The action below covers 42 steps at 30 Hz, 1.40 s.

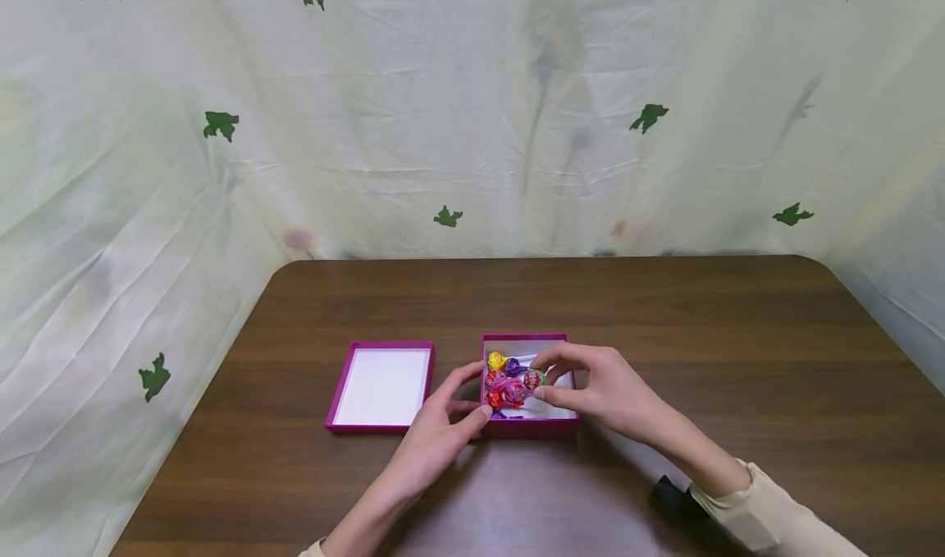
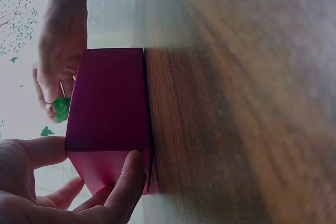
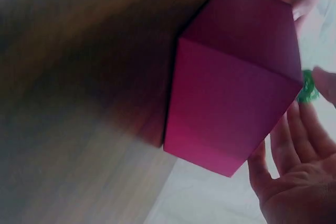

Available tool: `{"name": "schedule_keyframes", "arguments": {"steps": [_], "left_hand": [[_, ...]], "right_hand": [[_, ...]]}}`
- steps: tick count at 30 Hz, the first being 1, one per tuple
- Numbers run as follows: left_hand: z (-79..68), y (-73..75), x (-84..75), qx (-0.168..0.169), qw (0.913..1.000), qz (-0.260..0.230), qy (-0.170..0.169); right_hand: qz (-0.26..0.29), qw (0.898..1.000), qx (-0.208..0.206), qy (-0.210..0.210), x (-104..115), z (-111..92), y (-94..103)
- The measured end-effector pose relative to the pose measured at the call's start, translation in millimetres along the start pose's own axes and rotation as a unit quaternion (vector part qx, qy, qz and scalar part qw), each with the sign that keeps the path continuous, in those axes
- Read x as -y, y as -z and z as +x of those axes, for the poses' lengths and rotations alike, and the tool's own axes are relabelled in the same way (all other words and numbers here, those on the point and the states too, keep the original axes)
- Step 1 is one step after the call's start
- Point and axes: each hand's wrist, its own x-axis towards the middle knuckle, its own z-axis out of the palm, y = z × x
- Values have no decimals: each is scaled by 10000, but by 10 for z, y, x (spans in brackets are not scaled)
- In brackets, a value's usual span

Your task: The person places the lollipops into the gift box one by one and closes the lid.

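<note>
A magenta box (image 1: 530,430) with a white inside stands on the table with its top off. Wrapped lollipops lie bunched in its left part, among them a yellow lollipop (image 1: 497,361) and a purple lollipop (image 1: 514,367). My right hand (image 1: 609,389) reaches over the box's right side and pinches a green-and-red lollipop (image 1: 534,379) between thumb and fingers. In the left wrist view, its green wrapper (image 2: 61,109) shows above the rim. My left hand (image 1: 435,434) rests against the box's left wall, thumb at the front corner and fingers extended along the side.
A magenta box lid (image 1: 380,386) lies left of the box, white inner face up, close beside my left hand. The brown wooden table (image 1: 738,335) extends to a light curtain (image 1: 472,130) with green leaf shapes. A black device (image 1: 675,498) shows at my right cuff.
</note>
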Motion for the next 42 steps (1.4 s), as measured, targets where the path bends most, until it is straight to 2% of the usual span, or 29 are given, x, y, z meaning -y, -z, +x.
{"name": "schedule_keyframes", "arguments": {"steps": [4,11,22,29,42], "left_hand": [[2,1,2,-4,10000,-25,-19],[-1,8,-4,18,9999,-37,97],[-2,4,9,33,10000,-61,46],[9,7,2,57,9999,-5,134],[15,6,7,46,9999,17,130]], "right_hand": [[-440,9980,301,326,-44,61,10],[-1050,9899,775,555,-108,148,2],[-1811,9738,1118,802,-121,234,-59],[-2036,9669,1365,709,-122,279,-92],[-2209,9595,1463,960,-122,353,-150]]}}
